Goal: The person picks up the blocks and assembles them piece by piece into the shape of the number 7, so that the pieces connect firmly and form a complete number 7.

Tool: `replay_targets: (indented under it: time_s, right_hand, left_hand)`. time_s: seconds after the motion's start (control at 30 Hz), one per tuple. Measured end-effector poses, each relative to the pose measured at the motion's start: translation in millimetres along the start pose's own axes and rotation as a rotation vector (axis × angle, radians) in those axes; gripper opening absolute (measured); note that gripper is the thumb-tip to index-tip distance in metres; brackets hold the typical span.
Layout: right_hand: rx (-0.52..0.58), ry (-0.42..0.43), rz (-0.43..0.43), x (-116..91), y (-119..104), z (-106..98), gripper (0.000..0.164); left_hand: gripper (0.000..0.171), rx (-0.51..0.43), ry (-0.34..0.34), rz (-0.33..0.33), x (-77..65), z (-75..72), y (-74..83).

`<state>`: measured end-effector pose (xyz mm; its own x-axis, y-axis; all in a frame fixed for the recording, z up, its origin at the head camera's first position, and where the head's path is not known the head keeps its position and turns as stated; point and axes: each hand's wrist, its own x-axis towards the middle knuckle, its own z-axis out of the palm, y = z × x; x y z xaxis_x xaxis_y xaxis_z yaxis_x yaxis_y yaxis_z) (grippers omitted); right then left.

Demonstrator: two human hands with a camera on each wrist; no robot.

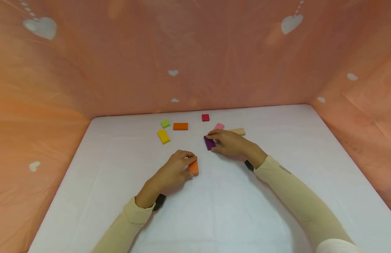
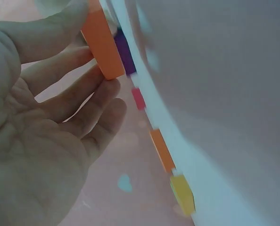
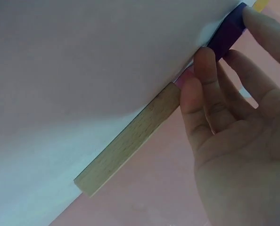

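My left hand [image 1: 178, 168] pinches an orange block [image 1: 193, 167] that stands on the white table [image 1: 277, 147]; in the left wrist view the orange block [image 2: 102, 44] sits between thumb and fingertips [image 2: 107, 89]. My right hand [image 1: 228, 142] grips a purple block [image 1: 209, 143], seen also as the purple block [image 3: 228, 33] between its fingers [image 3: 206, 70]. Just behind this hand lie a pink block [image 1: 219, 126] and a plain wooden block [image 1: 238, 131], the wooden block [image 3: 128, 141] close by the fingers.
Farther back on the table lie a yellow block [image 1: 163, 136], a green block [image 1: 165, 123], a flat orange block [image 1: 180, 126] and a red block [image 1: 205, 117]. Pink cloth walls [image 1: 195, 52] with white hearts close in the back and both sides.
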<state>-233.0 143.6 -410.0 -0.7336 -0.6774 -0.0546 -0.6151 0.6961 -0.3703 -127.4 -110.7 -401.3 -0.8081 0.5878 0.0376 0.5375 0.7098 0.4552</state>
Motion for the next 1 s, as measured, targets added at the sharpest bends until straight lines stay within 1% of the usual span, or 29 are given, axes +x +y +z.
replay_targets:
  time_s: [0.07,0.13,0.27,0.4,0.5,0.7,0.83,1.0]
  right_hand:
    - [0.005,0.003,0.001,1.3,-1.5,0.6,0.055]
    - [0.001,-0.001,0.003,2.3,-2.3,1.9,0.055]
    - [0.004,0.001,0.021,2.6,-3.4,3.1,0.057]
    - [0.038,0.010,0.059,2.2,-4.4,2.1,0.059]
    - [0.054,-0.001,0.084,2.0,-4.6,1.1,0.060]
    - [0.017,-0.007,0.047,8.3,-6.3,1.6,0.057]
    - [0.008,-0.003,0.033,11.7,-5.7,2.9,0.057]
    - [0.033,-0.002,0.047,12.9,-4.2,4.9,0.059]
  left_hand:
    - [0.053,0.000,-0.021,0.011,-0.7,3.6,5.8]
    - [0.054,-0.012,-0.055,0.017,-1.8,6.6,11.4]
    - [0.056,-0.032,-0.101,0.030,-2.9,12.4,18.1]
    - [0.056,-0.034,-0.111,0.042,-1.0,17.0,19.7]
    - [0.056,-0.036,-0.111,0.052,1.4,19.7,19.9]
    - [0.053,-0.023,-0.098,0.073,1.2,22.5,20.5]
    - [0.053,-0.016,-0.108,0.077,1.4,22.8,22.9]
    - [0.056,-0.006,-0.123,0.069,1.8,22.8,23.1]
